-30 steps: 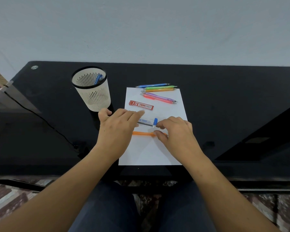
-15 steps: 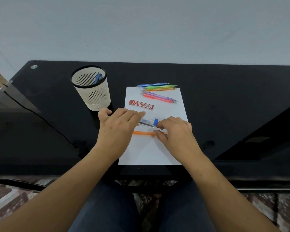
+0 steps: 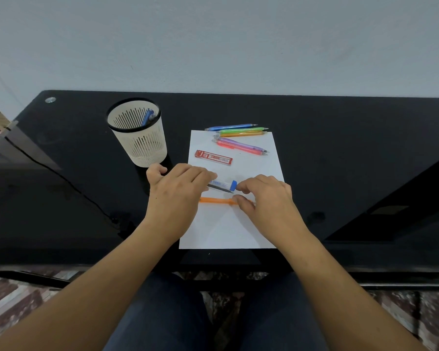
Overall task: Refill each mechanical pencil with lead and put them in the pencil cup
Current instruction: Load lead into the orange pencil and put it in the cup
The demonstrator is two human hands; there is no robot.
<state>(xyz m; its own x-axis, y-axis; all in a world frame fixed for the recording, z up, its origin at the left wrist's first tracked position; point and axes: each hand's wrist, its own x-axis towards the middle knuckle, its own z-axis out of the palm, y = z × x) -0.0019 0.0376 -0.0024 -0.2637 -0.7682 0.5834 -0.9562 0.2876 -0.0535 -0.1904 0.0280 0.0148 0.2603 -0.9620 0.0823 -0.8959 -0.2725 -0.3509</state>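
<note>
My left hand (image 3: 178, 196) grips a clear lead tube (image 3: 220, 184) by its left end, just above the white paper (image 3: 228, 229). The tube's blue cap (image 3: 234, 185) points right and meets the curled fingertips of my right hand (image 3: 266, 201). My right thumb lies on an orange mechanical pencil (image 3: 214, 200) lying flat on the paper, and the hand covers its right end. The white slotted pencil cup (image 3: 140, 145) stands to the back left with one blue pencil (image 3: 147, 117) inside.
A red lead case (image 3: 213, 157) lies on the paper behind my hands. Several coloured mechanical pencils (image 3: 240, 139) rest at the paper's far edge. The black glass desk (image 3: 340, 158) ends at a wall behind and has a front edge near my knees.
My left hand has tilted the lead tube slightly and brought its blue cap closer to my right fingertips. My right hand and the orange pencil have stayed in place.
</note>
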